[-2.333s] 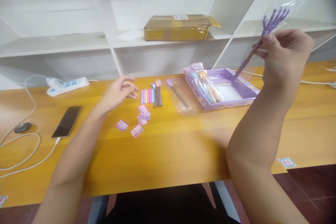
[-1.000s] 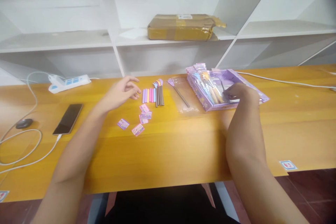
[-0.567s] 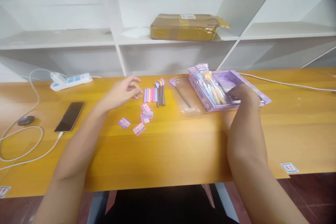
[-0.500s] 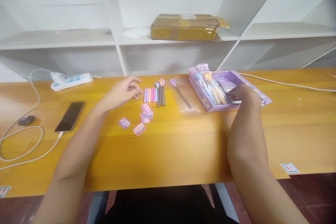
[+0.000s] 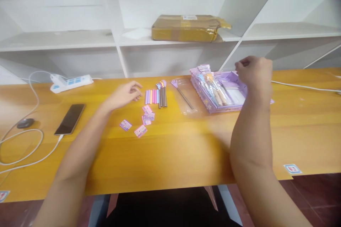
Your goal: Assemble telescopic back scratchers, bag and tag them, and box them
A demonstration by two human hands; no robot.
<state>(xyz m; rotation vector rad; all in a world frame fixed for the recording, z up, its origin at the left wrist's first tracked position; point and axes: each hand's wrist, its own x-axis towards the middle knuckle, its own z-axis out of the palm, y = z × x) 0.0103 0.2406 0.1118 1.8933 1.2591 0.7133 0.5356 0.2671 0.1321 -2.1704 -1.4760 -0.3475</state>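
My left hand (image 5: pixel 126 94) hovers over the table, fingers loosely bent and apart, holding nothing. Beside it lie a row of pastel tubes (image 5: pixel 152 97) and several back scratchers (image 5: pixel 163 94) with hand-shaped heads and metal rods. Another back scratcher (image 5: pixel 182 94), purple-headed, rests on a clear plastic bag (image 5: pixel 195 108). My right hand (image 5: pixel 255 71) is raised over the right side of the purple display box (image 5: pixel 213 109), its fingers curled together; whatever they may hold is not visible. Packed back scratchers (image 5: pixel 213 90) in clear wrapping fill the box's left part.
Small printed cards (image 5: pixel 140 131) are scattered in front of the tubes. On the left are a phone (image 5: pixel 70 119) on its cable, a black round object (image 5: pixel 25 123) and a power strip (image 5: pixel 71 83). A taped carton (image 5: pixel 186 28) sits on the shelf behind.
My right hand has risen out of the purple box, up and slightly right, uncovering its white bottom part. My left hand has barely moved.
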